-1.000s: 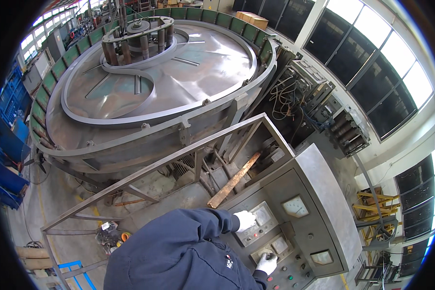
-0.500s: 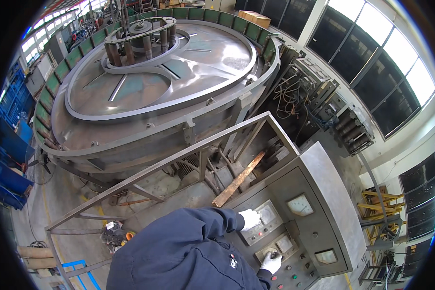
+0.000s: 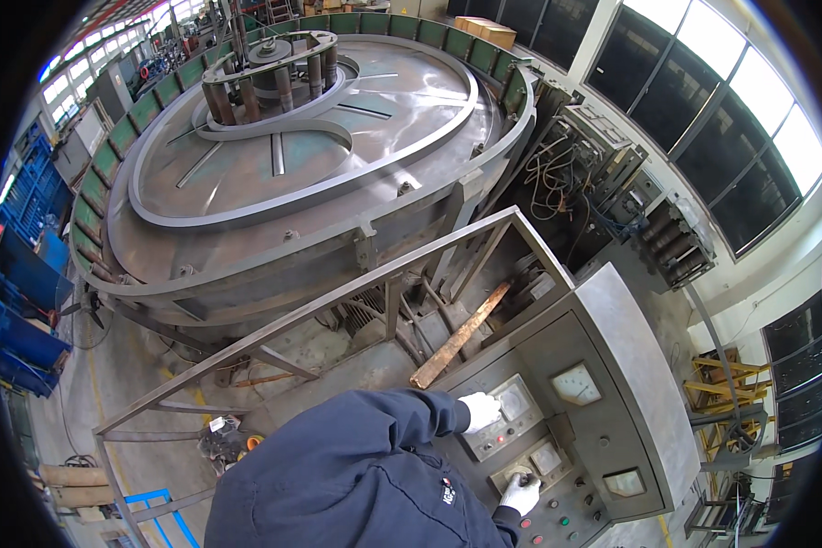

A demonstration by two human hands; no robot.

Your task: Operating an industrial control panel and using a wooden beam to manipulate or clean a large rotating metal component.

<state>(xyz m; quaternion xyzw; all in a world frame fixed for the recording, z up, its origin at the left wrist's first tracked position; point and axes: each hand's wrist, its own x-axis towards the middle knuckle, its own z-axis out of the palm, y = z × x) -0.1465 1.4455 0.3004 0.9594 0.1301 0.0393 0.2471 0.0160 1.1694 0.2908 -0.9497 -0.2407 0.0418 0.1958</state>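
My left hand [image 3: 480,412], in a white glove, rests at the left edge of the upper meter panel [image 3: 513,407] on a grey control console [image 3: 612,402]. Its fingers are bent together, and what they hold is hidden. Lower down, my right hand [image 3: 521,494], gloved in white too, has thumb and fingers curled round a control knob [image 3: 521,477] on the second meter panel [image 3: 548,458]. Red and green push buttons [image 3: 564,521] sit below that hand. Dark blue sleeves [image 3: 374,457] cover both arms.
Beyond a metal railing [image 3: 310,320] stands a huge round machine with a metal disc [image 3: 247,196] and green rim. A wooden plank [image 3: 461,336] leans behind the console. Cables [image 3: 553,178] hang by the windows; a yellow frame [image 3: 723,388] stands at right.
The big disc has turned, its slots and curved lip on the near side shifting right. The whole view has slid slightly. Both hands keep their places on the console.
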